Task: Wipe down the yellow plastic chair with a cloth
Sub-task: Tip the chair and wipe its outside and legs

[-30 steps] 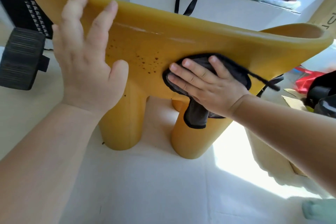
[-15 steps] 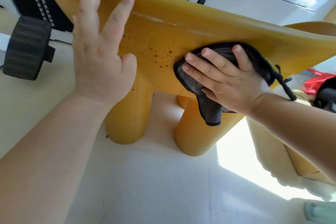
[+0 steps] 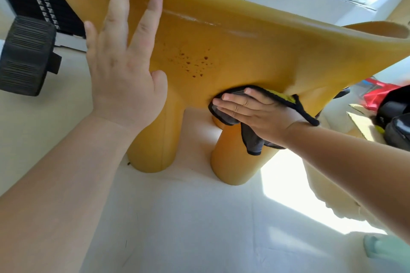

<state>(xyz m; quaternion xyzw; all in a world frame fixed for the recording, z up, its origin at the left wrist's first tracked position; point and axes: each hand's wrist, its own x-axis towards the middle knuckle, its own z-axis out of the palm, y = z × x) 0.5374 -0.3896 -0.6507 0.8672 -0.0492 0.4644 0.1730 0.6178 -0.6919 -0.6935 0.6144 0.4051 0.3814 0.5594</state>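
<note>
Head view, looking down: pale floor (image 3: 177,217) takes up the lower frame, sun patch at right. Yellow plastic chair (image 3: 244,51) stands on it, thick round legs down, its broad outer face towards the camera and filling the upper middle. Black wheel (image 3: 24,55) and dark grille off to the left, well apart from the work; clutter at far right, too blurred to name. Left hand (image 3: 124,77) lies flat against the chair's face near the upper rim, fingers spread wide and straight, gripping nothing; likely bracing the chair so it does not slide under wiping pressure. Right hand (image 3: 255,111) presses low on the face, just above the nearer right leg, fingers extended and close together, pinning the cloth (image 3: 253,142) to the plastic; a dark flap hangs loose below the palm. Cluster of small brown spots (image 3: 193,62) sits between the two hands, above the cloth, not yet cleared; probably the next patch needing firm rubbing.
</note>
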